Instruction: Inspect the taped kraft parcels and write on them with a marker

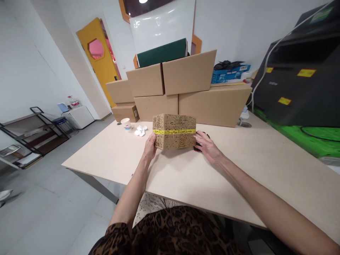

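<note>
A brown cardboard box (177, 141) with dark speckles and printing stands tilted over the pale table (170, 177), with a yellow tape strip running across its faces. My left hand (150, 146) grips the box's left edge, thumb on the near side. At the box's right edge, my right hand (207, 146) touches it with the fingertips. A small dark object lies behind the right fingers, mostly hidden.
Large cardboard boxes (207, 106) are stacked along the table's back, a green item (162, 53) on top. A paper cup (126, 124) and crumpled tissue (140, 131) sit back left. A black machine (297, 81) stands right, beside a blue basket (228, 75).
</note>
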The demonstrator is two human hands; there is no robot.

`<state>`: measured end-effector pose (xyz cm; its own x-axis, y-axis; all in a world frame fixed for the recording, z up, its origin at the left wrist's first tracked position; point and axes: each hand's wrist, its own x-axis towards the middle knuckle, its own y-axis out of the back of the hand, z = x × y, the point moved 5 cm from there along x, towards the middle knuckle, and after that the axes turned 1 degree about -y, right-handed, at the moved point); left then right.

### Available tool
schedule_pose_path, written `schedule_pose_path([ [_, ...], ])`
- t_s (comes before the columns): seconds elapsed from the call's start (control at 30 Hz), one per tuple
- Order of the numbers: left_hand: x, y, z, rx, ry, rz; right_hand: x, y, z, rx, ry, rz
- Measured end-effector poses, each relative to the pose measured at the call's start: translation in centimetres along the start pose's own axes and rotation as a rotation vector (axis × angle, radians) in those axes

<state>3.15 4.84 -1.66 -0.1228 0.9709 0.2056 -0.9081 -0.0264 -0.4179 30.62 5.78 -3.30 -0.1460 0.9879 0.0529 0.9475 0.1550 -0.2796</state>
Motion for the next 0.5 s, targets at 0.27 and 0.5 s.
schedule_pose_path([
  [0.27,-0.9,0.9,0.0,-0.043,0.118,0.129,-1.4,-0.3,-1.3,0.12,0.049,0.0],
  [0.5,-1.4,0.6,0.0,0.09,0.03,0.025,-2.0,0.0,-2.0,0.123,0.096,0.037],
])
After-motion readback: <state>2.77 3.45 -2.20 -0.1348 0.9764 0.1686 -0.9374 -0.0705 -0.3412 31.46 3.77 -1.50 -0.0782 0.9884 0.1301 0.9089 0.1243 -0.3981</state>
